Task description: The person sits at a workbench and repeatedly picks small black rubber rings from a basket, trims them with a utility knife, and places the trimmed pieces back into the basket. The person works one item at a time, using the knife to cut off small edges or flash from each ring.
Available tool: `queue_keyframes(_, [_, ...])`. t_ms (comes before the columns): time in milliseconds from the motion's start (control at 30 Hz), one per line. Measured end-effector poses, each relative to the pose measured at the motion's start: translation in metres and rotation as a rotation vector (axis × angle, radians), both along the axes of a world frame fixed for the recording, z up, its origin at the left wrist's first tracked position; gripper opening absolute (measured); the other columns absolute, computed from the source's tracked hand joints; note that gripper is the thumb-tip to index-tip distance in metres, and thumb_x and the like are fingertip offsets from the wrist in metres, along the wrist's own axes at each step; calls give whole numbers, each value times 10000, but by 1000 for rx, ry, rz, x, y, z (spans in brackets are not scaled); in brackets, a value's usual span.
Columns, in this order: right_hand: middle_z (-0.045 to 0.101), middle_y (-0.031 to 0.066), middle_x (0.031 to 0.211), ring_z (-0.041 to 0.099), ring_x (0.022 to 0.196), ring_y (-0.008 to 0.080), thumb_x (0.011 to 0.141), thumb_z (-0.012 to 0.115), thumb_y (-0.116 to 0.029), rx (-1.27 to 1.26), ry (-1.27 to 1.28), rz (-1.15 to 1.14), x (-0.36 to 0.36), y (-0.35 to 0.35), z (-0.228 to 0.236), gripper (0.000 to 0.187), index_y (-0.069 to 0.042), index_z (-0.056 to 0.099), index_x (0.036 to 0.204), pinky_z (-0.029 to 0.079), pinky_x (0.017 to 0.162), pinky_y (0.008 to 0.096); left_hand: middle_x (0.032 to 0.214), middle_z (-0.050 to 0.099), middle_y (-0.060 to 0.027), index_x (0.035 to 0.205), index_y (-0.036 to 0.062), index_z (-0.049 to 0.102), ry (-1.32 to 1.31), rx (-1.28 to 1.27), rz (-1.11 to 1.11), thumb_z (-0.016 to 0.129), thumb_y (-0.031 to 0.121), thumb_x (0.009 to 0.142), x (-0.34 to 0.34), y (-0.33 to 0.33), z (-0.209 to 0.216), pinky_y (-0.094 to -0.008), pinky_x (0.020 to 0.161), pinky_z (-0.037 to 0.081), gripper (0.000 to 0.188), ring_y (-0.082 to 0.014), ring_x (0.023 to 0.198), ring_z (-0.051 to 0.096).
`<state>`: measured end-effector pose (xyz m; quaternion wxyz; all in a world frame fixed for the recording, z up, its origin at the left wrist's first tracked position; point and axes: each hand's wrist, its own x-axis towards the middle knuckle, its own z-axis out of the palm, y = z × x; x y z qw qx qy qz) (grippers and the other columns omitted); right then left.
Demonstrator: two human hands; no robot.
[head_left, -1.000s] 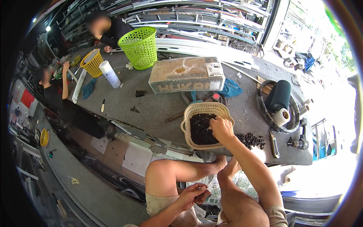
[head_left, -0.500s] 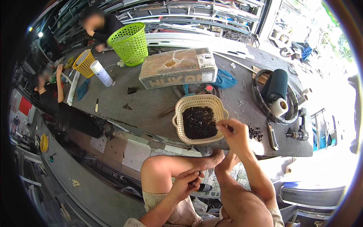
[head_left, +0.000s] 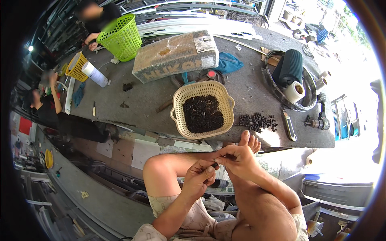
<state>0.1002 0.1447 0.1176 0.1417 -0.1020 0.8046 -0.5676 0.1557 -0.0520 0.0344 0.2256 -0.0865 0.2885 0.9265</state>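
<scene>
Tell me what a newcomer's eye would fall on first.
Probably the green basket at the back of the table, left of the wrapped box. Then the beige basket of small black pieces near the front edge, and below it the left hand and right hand, meeting at a small dark piece.

Harsh daylight pours in right of the right grip, bleaching the outdoors and leaving a burnt-out patch on the table just ahead. Far left of the left grip, shade deepens; straight edges bow toward the black rim.
</scene>
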Motion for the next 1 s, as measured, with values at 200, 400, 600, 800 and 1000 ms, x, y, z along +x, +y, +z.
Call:
queue_keyframes(200, [798,133,914,776,843,176,972,716,-34,-49,-20,24,4,5,-1,162,30,759,1115,582,766,283,1039,751,-106,1117,72,718,-1,-25,23,722,76,1006,0,1,-1,-244,546,382,112,-84,673,548])
queue_keyframes(400, [795,118,935,757,859,191,949,764,-68,-9,8,58,5,3,0,162,-7,781,1098,575,789,311,949,734,-66,1089,63,727,-25,-119,61,742,73,992,3,-1,3,-246,539,374,99,-82,662,540])
queue_keyframes(600, [797,99,946,747,833,190,914,802,-81,61,50,46,6,-1,0,150,-22,799,1052,574,785,307,843,684,-12,1073,60,727,-69,-116,97,768,86,978,7,3,2,-245,534,372,107,-74,648,533])
queue_keyframes(800, [777,137,939,749,825,273,890,788,-58,131,118,46,6,-6,-9,158,-29,788,1045,579,771,354,856,684,-3,1141,47,738,-47,-147,97,788,60,955,5,3,10,-222,529,375,193,-53,637,515])
queue_keyframes(1000, [731,139,920,724,795,338,892,738,-55,215,283,91,6,-16,-14,146,-54,759,1037,578,730,421,885,689,-12,1306,49,697,-7,-285,40,781,46,956,3,-2,8,-213,531,388,360,-44,640,509])
